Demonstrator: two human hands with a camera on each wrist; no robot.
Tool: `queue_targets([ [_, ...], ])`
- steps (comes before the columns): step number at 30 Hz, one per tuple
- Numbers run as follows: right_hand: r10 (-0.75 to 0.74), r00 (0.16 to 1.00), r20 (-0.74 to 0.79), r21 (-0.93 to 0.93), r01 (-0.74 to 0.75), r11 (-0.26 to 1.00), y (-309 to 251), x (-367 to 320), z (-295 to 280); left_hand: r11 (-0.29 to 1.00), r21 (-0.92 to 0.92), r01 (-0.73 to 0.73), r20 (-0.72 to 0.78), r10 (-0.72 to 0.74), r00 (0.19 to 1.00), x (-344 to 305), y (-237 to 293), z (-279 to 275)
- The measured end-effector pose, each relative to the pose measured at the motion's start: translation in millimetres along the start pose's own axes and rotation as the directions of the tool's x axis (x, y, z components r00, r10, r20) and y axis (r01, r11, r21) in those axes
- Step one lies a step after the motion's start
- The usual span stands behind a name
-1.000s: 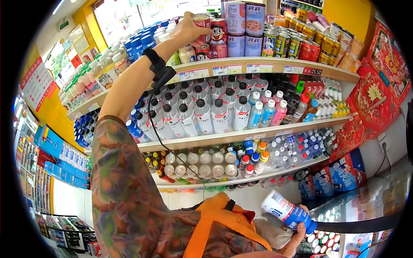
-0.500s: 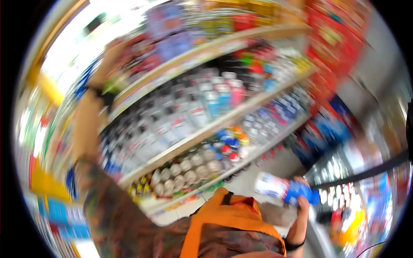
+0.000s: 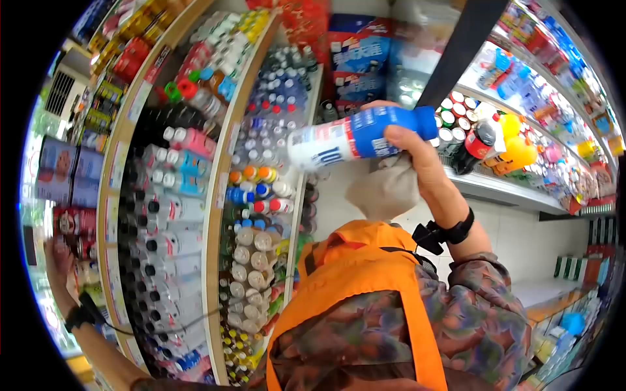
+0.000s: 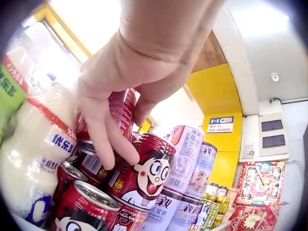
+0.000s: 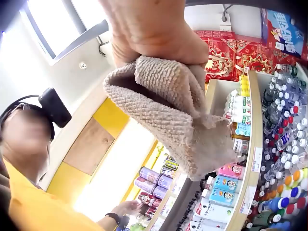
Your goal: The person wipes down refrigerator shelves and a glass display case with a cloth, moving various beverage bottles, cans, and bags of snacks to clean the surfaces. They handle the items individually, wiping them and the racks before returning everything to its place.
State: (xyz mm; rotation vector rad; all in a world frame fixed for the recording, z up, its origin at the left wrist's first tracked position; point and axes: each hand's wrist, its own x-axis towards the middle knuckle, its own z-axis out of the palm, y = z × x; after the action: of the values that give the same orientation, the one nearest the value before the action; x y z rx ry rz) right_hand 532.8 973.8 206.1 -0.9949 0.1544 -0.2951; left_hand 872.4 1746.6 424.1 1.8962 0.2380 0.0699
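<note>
My left hand (image 4: 113, 130) reaches up to the top shelf and curls its fingers round a red can (image 4: 122, 108). Its fingertips lie on a second red can with a cartoon face (image 4: 147, 175). In the head view this hand (image 3: 59, 257) sits at the far left among the red cans (image 3: 72, 221). My right hand (image 3: 407, 146) is raised and grips a white and blue bottle (image 3: 352, 137) lying sideways. The same hand also holds a beige cloth (image 3: 385, 189), which hangs from it (image 5: 173, 110); the bottle is hidden in the right wrist view.
Shelves (image 3: 212, 195) packed with bottles and cans fill the left and middle of the head view. A chilled display (image 3: 515, 189) with drinks runs along the right. I wear an orange vest (image 3: 365, 287). Milky bottles (image 4: 33, 154) stand left of the red cans.
The head view has swung and tilted, with blur in between. My right hand has lifted the bottle and cloth from low down to in front of the shelves. The left hand stays at the red cans.
</note>
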Motion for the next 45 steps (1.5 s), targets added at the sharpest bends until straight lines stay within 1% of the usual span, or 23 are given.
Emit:
queue_targets([
  [1,0.000,1.000,0.013,0.052,-0.001,0.999,2,1,-3,0.999,-0.003,-0.043,-0.062,0.043,0.997,-16,-1,18],
  [2,-0.028,0.999,-0.018,0.026,0.029,0.999,5,0,-2,0.996,0.000,-0.086,-0.123,0.085,0.989,-36,-1,42],
  [3,-0.084,0.996,0.022,-0.050,0.085,0.995,17,9,-15,0.988,0.033,-0.148,-0.130,0.151,0.980,-50,-5,70],
  [4,-0.054,0.998,-0.043,-0.093,0.050,0.994,12,4,-9,0.975,0.080,-0.209,-0.111,0.217,0.970,-56,-7,91],
  [5,-0.074,0.996,-0.042,-0.101,0.069,0.992,11,4,-7,0.960,0.096,-0.263,-0.091,0.272,0.958,-59,-10,125],
  [7,-0.020,1.000,0.000,-0.040,0.020,0.999,8,5,-6,0.937,0.142,-0.319,-0.084,0.333,0.939,-79,-6,150],
  [12,-0.024,1.000,-0.012,-0.078,0.023,0.997,-8,-4,-4,0.909,0.178,-0.376,-0.048,0.390,0.920,-86,-3,190],
  [21,0.002,0.999,-0.036,-0.173,-0.008,0.985,-14,-17,-8,0.864,0.234,-0.445,-0.002,0.458,0.889,-87,-3,220],
  [25,0.008,1.000,-0.003,-0.196,-0.008,0.981,-13,-24,-7,0.846,0.259,-0.465,0.000,0.482,0.876,-91,-3,226],
  [28,0.025,1.000,0.008,-0.215,-0.023,0.976,-13,-28,-6,0.832,0.275,-0.482,-0.003,0.502,0.865,-90,-3,226],
  [29,-0.003,1.000,0.008,-0.221,0.004,0.975,-14,-30,-7,0.828,0.277,-0.488,-0.002,0.508,0.861,-86,-2,226],
  [31,-0.004,0.998,0.058,-0.229,0.017,0.973,-13,-33,-6,0.819,0.274,-0.503,0.000,0.523,0.852,-72,-8,209],
  [32,0.004,0.999,0.035,-0.184,0.002,0.983,-9,-33,-8,0.803,0.288,-0.522,-0.009,0.548,0.837,-67,-8,198],
  [33,-0.043,0.999,0.022,-0.252,0.047,0.967,-11,-36,-6,0.777,0.326,-0.539,-0.010,0.573,0.820,-70,-9,186],
  [35,-0.038,0.998,0.044,-0.188,0.046,0.981,-8,-39,-4,0.643,0.530,-0.554,-0.028,0.665,0.746,-80,-3,173],
  [37,0.043,0.996,-0.073,-0.216,-0.058,0.975,8,-45,-20,0.427,0.779,-0.458,-0.013,0.743,0.670,-90,-11,143],
  [38,0.045,0.999,0.012,-0.158,-0.043,0.987,22,-31,-49,0.317,0.869,-0.380,0.013,0.753,0.658,-92,-15,131],
  [39,0.038,0.999,-0.023,-0.198,-0.042,0.979,32,-26,-43,0.247,0.921,-0.302,0.015,0.752,0.659,-94,-12,118],
  [40,0.031,0.998,-0.059,-0.239,-0.044,0.970,43,-19,-37,0.216,0.947,-0.237,-0.002,0.743,0.669,-95,-13,109],
  [41,0.013,0.996,-0.087,-0.250,-0.034,0.968,23,-49,28,0.164,0.965,-0.203,0.013,0.749,0.663,-85,-18,102],
  [42,0.041,0.995,-0.086,-0.291,-0.064,0.955,19,-44,24,0.391,0.878,-0.276,-0.106,0.721,0.685,-103,-9,116],
  [43,0.065,0.994,-0.084,-0.330,-0.089,0.940,19,-39,12,0.589,0.732,-0.343,-0.223,0.682,0.697,-124,2,132],
  [45,0.105,0.988,-0.116,-0.371,-0.141,0.918,24,-41,10,0.627,0.702,-0.338,-0.240,0.655,0.716,-137,5,136],
])
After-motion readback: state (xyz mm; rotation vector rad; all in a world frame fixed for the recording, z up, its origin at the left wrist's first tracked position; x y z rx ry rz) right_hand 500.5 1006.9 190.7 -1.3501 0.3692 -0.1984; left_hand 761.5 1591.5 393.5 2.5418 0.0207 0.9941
